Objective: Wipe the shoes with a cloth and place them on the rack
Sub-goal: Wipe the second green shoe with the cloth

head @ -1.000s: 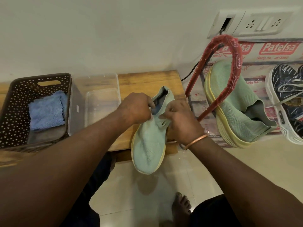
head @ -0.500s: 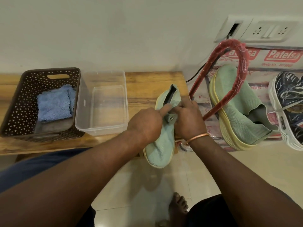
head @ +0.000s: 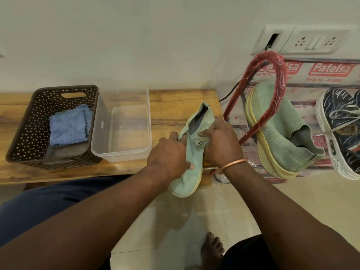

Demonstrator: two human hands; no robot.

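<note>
Left grip (head: 167, 152) and right grip (head: 220, 145), both curled around the pale green shoe (head: 194, 162) at its middle. The left grip wraps the shoe's left side, thumb pressed on the knit upper; the right grip pinches the bunched fabric below the collar. A copper bangle (head: 231, 164) circles the right wrist.

The shoe is tilted, its heel opening raised over the right front corner of the bench (head: 175, 102) and its toe hanging past the bench's front edge above the floor (head: 194, 221). A strip of bare wood lies between the shoe and the clear container (head: 120, 154) to its left. The container stands just beside the brown perforated basket (head: 19, 133), which holds the folded blue cloth (head: 68, 125); both stand near the bench's front edge.

To the right, just past the bench's end, the red-wrapped rack (head: 280, 75) leans against the wall. A second green shoe (head: 278, 133) rests on it, sole edge toward the bench, with a dark patterned shoe (head: 341, 121) beside it at the frame's border. A black cable (head: 228, 96) runs behind the rack. Open tiled floor spreads below the shoe, where a bare foot (head: 212, 248) rests.
</note>
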